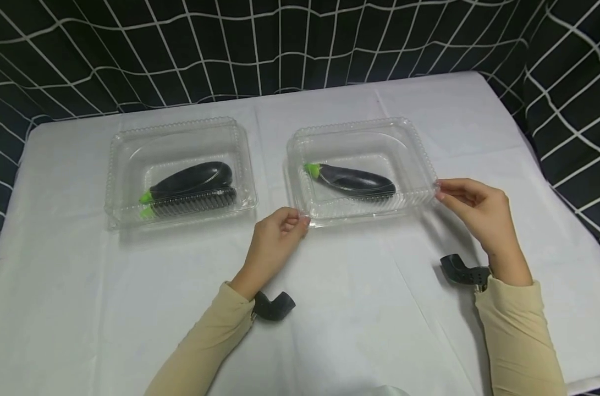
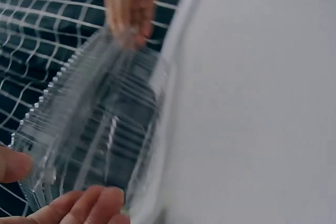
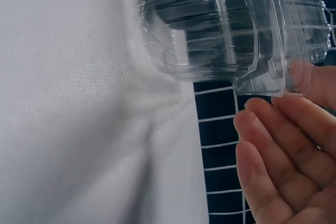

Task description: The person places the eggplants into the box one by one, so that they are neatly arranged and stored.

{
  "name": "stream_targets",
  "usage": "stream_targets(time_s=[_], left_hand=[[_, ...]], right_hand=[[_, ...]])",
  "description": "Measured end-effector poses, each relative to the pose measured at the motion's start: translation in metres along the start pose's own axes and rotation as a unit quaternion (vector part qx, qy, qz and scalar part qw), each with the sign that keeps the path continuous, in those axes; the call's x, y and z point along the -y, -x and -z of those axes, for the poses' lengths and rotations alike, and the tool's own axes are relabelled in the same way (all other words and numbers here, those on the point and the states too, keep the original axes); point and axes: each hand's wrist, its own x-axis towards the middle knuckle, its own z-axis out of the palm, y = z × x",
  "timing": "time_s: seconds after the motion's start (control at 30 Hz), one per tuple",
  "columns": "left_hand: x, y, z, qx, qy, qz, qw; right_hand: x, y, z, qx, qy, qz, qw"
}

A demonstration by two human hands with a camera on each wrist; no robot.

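A clear plastic clamshell container (image 1: 349, 127) with a crimped rim stands right of the middle in the head view, a dark eggplant (image 1: 356, 180) with a green stem end lying inside it. My left hand (image 1: 276, 242) pinches its near left corner. At the near right corner, my right hand (image 1: 483, 217) pinches the rim between thumb and fingers. In the right wrist view, the thumb (image 3: 315, 85) presses on the corner tab of the container (image 3: 205, 35). The left wrist view is blurred, with the left fingers (image 2: 102, 205) at the container's edge (image 2: 39, 108).
To the left stands a second clear clamshell container (image 1: 176, 127) with another eggplant (image 1: 193, 179) in it. Both are on a white-covered table (image 1: 349, 297). A dark wall with white netting (image 1: 290, 44) borders the back and sides. Black wrist cameras (image 1: 275, 306) sit at both cuffs.
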Motion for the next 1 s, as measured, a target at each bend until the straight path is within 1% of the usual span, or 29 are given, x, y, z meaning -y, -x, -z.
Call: stream_targets(time_s=[0.07,0.13,0.17,0.27,0.33,0.43,0.53,0.7,0.87,1.0], left_hand=[[0.000,-0.002,0.000,0.013,0.066,0.024,0.9974],[0.000,-0.004,-0.001,0.028,0.130,0.049,0.9899],[-0.001,-0.005,-0.001,0.033,0.162,0.063,0.9843],[-0.001,-0.008,-0.002,0.046,0.219,0.093,0.9703],[0.000,-0.009,-0.001,0.049,0.241,0.108,0.9632],[0.001,-0.009,-0.002,0.047,0.262,0.119,0.9565],[0.002,-0.008,-0.002,0.041,0.271,0.120,0.9541],[0.003,-0.008,-0.005,0.031,0.279,0.113,0.9531],[0.002,-0.008,-0.006,0.018,0.279,0.116,0.9532],[0.001,-0.008,-0.005,0.012,0.280,0.119,0.9527]], right_hand=[[-0.001,0.000,-0.001,0.002,-0.010,-0.004,0.9999],[-0.001,0.000,-0.001,0.003,-0.014,-0.008,0.9999],[-0.001,0.000,-0.002,0.002,-0.015,-0.011,0.9998],[-0.002,-0.001,-0.003,0.001,-0.026,-0.026,0.9993],[-0.002,-0.001,-0.004,0.008,-0.038,-0.040,0.9984],[-0.003,-0.002,-0.006,0.023,-0.047,-0.061,0.9968],[-0.004,-0.001,-0.008,0.031,-0.048,-0.068,0.9960],[-0.005,0.002,-0.009,0.035,-0.074,-0.065,0.9945],[-0.006,0.001,-0.010,0.035,-0.092,-0.066,0.9930],[-0.004,0.001,-0.010,0.040,-0.142,-0.071,0.9865]])
